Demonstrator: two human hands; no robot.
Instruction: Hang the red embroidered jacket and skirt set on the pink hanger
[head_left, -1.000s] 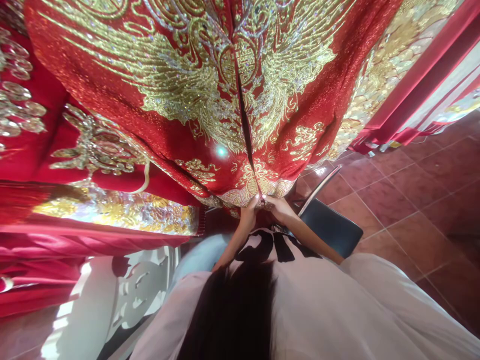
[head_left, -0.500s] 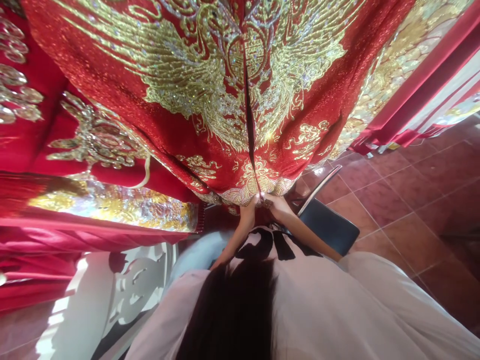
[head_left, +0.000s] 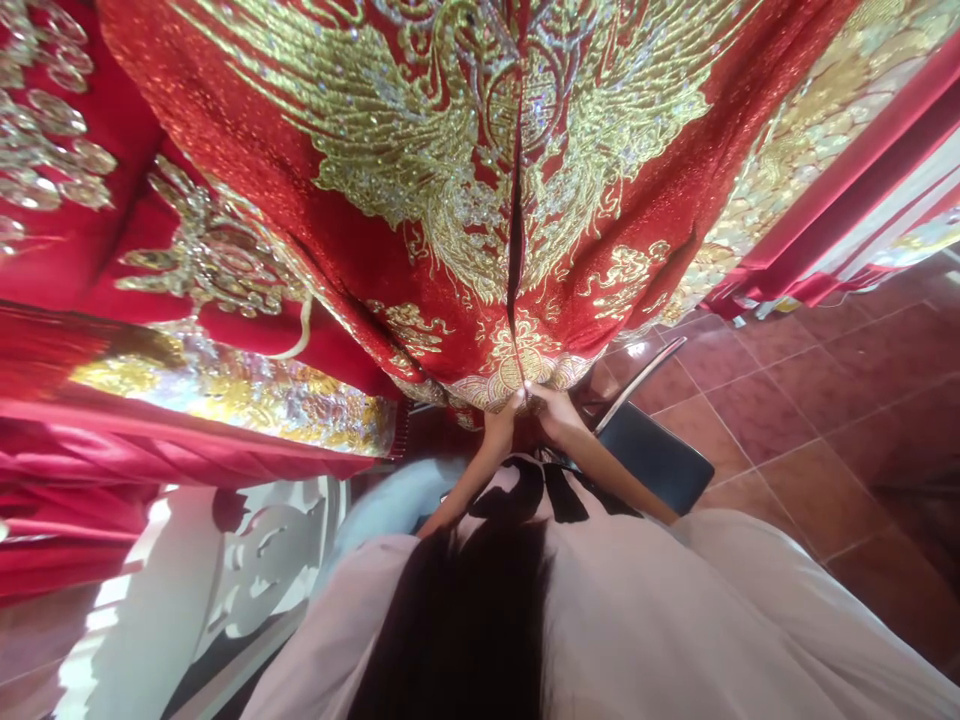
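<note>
A red garment (head_left: 330, 240) with gold embroidered wings and sequins hangs in front of me, its front split by a narrow dark opening down the middle. My left hand (head_left: 504, 412) pinches the scalloped gold hem on the left side of that opening. Right beside it, my right hand (head_left: 546, 402) grips the hem on the other side, thumb on top. Both hands almost meet where the two edges come together. The fingers beneath the cloth are hidden.
A dark flat seat or case (head_left: 656, 460) stands on the tiled floor (head_left: 787, 400) at right. White carved furniture (head_left: 262, 570) is at lower left. Jewelled red cloth (head_left: 217, 260) hangs at left, with red and gold drapes (head_left: 817, 200) at right.
My view has shifted slightly, so the garment and hangings at left appear a little farther right. Both hands keep their hold on the hem edges.
</note>
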